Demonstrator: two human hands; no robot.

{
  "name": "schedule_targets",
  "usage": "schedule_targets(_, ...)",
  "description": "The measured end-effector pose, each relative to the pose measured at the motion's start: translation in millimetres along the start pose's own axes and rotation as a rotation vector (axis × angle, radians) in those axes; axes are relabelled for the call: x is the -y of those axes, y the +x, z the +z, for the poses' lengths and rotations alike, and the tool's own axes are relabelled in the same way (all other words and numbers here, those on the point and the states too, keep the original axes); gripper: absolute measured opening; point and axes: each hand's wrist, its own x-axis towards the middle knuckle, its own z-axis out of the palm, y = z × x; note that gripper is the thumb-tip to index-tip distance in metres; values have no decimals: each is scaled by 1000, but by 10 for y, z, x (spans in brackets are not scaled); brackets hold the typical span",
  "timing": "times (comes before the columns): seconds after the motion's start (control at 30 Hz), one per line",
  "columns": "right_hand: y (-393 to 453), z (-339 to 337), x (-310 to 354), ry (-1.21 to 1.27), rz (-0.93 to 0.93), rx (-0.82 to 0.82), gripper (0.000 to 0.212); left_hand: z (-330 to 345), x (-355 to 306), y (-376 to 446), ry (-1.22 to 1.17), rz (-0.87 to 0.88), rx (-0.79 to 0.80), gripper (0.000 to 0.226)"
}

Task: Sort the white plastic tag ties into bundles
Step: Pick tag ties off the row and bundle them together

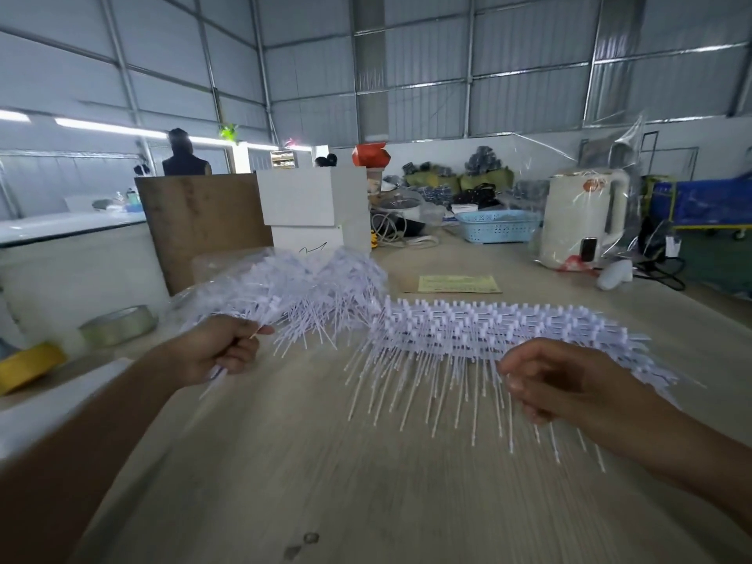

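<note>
At the far left edge of the pale wooden table (pixel 325 482) lie a flattened roll of yellow tape (pixel 28 366) and, just beyond it, a grey-green roll of clear tape (pixel 118 324). Next comes the left hand (pixel 215 350), fingers curled and pinching the thin stems of a fanned bunch of white plastic tag ties (pixel 293 291); the flat tag ends spread up and away toward the back of the table, with some stem tips poking out below the fist. This bunch is lifted off the surface and looks loose, not banded.

Toward the middle and right of the table, a long row of white tag ties still joined in comb-like strips (pixel 488 331) rests on the wood, heads in tidy lines and stems pointing toward the near edge. The right hand (pixel 557 384) hovers over the row's right part with fingers bent inward; motion blur hides whether they pinch any stems, so I cannot tell if it holds anything.

Behind the row sits a yellowish paper slip (pixel 457 283), and at the far right back corner a cream electric kettle (pixel 582 217).

No finished, tied bundle is visible, so the sorting seems early: one handful gathered, the large row still to divide.
</note>
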Motion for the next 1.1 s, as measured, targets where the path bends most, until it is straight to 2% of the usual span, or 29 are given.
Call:
schedule_targets(0.1, -1, -4, -53, -218, -51, -32, 18, 307, 10, 184, 34, 18, -21, 20)
schedule_targets(0.23, -7, 43, -97, -346, -128, -24, 14, 548, 32, 343, 129, 45, -49, 20)
schedule_targets(0.33, -13, 56, -100, -463, -174, -2, 14, 525, -3, 358, 275, 108, -54, 23)
schedule_targets(0.4, -17, 61, -83, -497, -200, 3, 15, 410, -56, 356, 284, 179, -117, 22)
schedule_targets(0.5, -12, 74, -68, -580, -242, -13, 28, 266, -72, 348, 307, 296, -330, 25)
schedule_targets(0.57, -8, 92, -61, -615, -269, -1, 37, 274, -5, 333, 410, 329, -340, 31)
schedule_targets(0.63, -17, 124, -81, -630, -290, 17, 47, 306, 47, 321, 494, 423, -341, 24)
schedule_targets(0.67, -19, 135, -102, -637, -290, 23, 51, 310, 40, 322, 500, 475, -361, 21)
schedule_targets(0.77, 26, 185, -157, -695, -276, 61, 58, 223, -14, 357, 468, 494, -427, 34)
schedule_targets(0.83, 137, 282, -162, -826, -282, 133, 58, 174, 51, 408, 555, 471, -465, 33)
schedule_targets(0.9, 345, 457, -130, -957, -325, 210, 57, 154, 164, 499, 545, 450, -478, 31)
schedule_targets(0.97, 645, 690, -50, -991, -382, 247, 51, 166, 250, 575, 573, 443, -489, 31)
schedule_targets(1.1, 1436, 1271, 103, -1127, -518, 161, 35, 170, 280, 588, 589, 465, -467, 29)
